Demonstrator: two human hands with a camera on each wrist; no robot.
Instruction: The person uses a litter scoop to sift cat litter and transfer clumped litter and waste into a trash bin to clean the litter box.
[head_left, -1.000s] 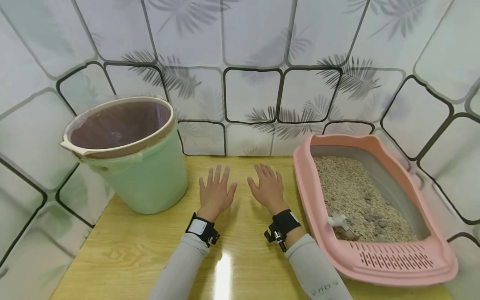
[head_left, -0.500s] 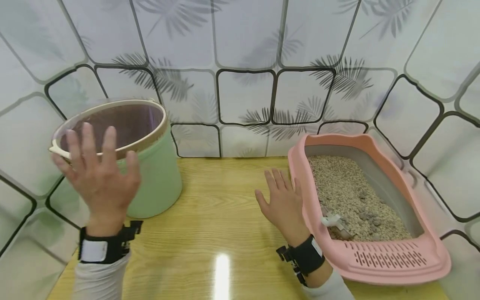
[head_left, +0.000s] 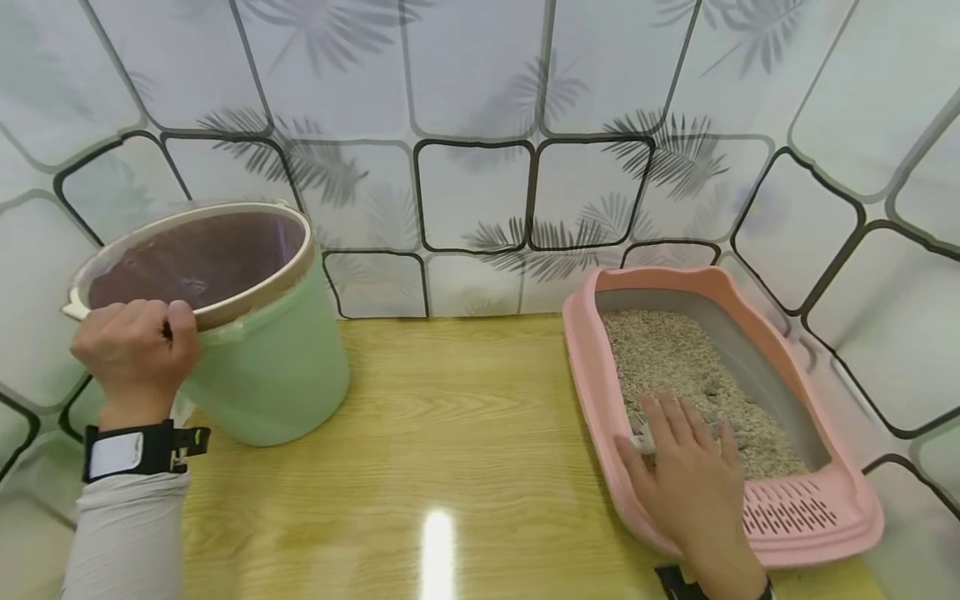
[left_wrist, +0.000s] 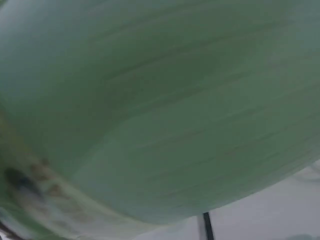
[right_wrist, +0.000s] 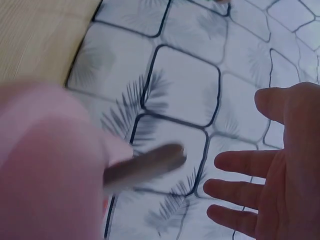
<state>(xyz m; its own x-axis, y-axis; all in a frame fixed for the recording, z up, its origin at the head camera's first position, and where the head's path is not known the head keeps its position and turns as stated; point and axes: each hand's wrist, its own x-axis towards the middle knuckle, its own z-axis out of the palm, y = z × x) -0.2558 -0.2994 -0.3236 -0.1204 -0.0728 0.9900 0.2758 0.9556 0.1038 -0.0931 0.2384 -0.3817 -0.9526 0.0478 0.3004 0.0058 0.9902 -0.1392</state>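
At the left of the head view stands a light green bucket [head_left: 277,375] with a cream rim and a thin clear liner. My left hand [head_left: 138,342] grips the near edge of its rim, fingers curled over. The bucket's ribbed green wall [left_wrist: 175,100] fills most of the left wrist view, where the hand is hidden. On the right is a pink litter box [head_left: 588,400] of grainy litter. My right hand [head_left: 690,492] is over its near left side, fingers spread, beside a white-handled litter scoop [head_left: 642,439]. In the right wrist view, the scoop's handle [right_wrist: 147,167] juts past the pink rim, apart from the fingers.
A wooden table [head_left: 442,400] carries the bucket and the litter box. Behind it and at both sides hangs a patterned white curtain [head_left: 472,196] with leaf prints. Greyish clumps [head_left: 711,387] lie on the litter.
Both hands have left the middle of the table. The left moved to the bucket and closed on its rim; the right moved right over the litter box, still spread.
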